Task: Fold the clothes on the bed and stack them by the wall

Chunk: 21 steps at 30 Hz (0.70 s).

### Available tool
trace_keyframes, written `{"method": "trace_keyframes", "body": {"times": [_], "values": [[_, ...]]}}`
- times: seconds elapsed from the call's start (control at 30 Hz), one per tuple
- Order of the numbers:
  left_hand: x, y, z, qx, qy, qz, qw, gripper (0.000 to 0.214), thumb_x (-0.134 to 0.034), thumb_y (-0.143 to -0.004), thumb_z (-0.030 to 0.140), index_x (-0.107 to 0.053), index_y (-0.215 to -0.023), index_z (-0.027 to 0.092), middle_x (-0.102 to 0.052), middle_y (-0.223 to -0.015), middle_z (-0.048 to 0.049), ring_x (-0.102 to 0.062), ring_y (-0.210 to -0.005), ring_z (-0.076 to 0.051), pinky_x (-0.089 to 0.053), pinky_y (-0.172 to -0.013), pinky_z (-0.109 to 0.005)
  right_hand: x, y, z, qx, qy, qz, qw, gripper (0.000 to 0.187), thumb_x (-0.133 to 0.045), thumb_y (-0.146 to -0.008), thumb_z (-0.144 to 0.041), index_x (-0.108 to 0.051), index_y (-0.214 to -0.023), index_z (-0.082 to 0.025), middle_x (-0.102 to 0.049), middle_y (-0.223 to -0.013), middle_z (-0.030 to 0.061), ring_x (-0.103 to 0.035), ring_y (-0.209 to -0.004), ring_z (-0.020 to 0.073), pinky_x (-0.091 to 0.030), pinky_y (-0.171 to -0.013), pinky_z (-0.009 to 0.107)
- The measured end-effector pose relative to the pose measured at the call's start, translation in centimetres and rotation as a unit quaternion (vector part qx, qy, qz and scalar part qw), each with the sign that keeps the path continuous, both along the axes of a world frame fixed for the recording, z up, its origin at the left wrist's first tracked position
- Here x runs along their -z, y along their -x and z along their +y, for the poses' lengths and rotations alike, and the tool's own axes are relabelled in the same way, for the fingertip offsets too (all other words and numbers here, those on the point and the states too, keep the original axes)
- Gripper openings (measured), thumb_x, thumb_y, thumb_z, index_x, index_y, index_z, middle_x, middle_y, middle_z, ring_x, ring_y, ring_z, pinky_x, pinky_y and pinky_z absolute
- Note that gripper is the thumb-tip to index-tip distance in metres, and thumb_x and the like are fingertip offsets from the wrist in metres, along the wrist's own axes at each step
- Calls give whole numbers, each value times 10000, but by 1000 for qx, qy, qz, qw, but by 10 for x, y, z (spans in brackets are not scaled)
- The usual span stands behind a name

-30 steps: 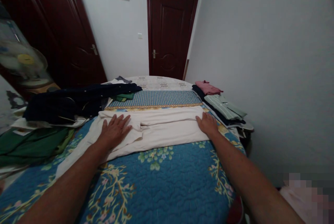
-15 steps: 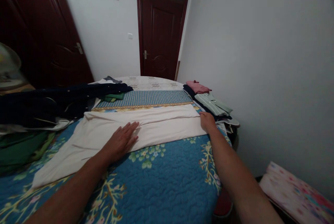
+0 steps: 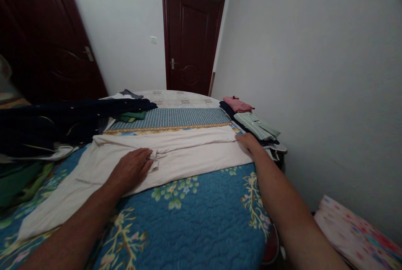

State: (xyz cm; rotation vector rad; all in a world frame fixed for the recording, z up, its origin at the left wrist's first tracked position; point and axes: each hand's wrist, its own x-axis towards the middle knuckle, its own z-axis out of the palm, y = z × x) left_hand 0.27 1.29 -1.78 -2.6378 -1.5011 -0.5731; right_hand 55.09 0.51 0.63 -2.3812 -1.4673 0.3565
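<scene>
A pair of off-white trousers (image 3: 194, 154) lies stretched across the bed, its narrow leg ends to the right and its wider part to the lower left. My left hand (image 3: 133, 167) is closed on the cloth near the middle, and the fabric bunches up at its fingertips. At the right end, my right hand (image 3: 248, 142) grips the leg ends, its fingertips partly hidden. The blue floral quilt (image 3: 201, 215) shows beneath.
Dark navy clothes (image 3: 75, 119) and green garments (image 3: 21, 182) lie loosely at the left. Beyond the right hand sits a folded stack with a pink garment (image 3: 237, 104) and a striped pale green shirt (image 3: 256, 125). A pink floral item (image 3: 354, 232) stands at lower right.
My left hand has gone from lying flat with fingers spread to closing on the cloth, wrinkling it, and has shifted left. The right hand stays at the leg ends.
</scene>
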Motion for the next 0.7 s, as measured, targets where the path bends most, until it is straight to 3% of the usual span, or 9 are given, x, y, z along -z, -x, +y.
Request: {"method": "trace_keyframes", "body": {"times": [0.23,0.47,0.6,0.7], "values": [[-1,-2,-1,3,1,-16,1000,541,-410,-1000,479,-747,-1312,192,-744,-1422,-165,-695,-1315,-324,-530,-1185,-475,-10,3,10,14,27,24,999,304,-719,-935,-313,-834,-1099,-85,-804,-1219,218,-730,-1211,328,-524,-1021,332],[-1,-2,-2,7,3,-19,1000,541,-414,-1006,450,-743,-1324,161,-737,-1424,-185,-684,-1331,-335,-514,-1201,-492,-6,8,-6,22,-11,139,990,429,-565,-1055,-427,-754,-1260,-102,-832,-1071,108,-752,-884,207,-529,-712,235],[-3,-2,-4,13,4,-16,1000,528,-424,-1012,436,-741,-1336,164,-738,-1422,-177,-681,-1332,-324,-516,-1197,-474,-10,13,-8,49,-12,171,984,332,-640,-1009,-364,-761,-1191,-114,-831,-1053,115,-752,-842,208,-537,-666,242],[-4,-1,-5,13,7,-14,1000,507,-442,-1013,423,-737,-1347,183,-737,-1430,-160,-674,-1340,-312,-509,-1202,-460,-19,16,-6,62,-2,176,982,253,-708,-952,-325,-779,-1062,-108,-827,-969,148,-767,-790,249,-582,-678,310]]}}
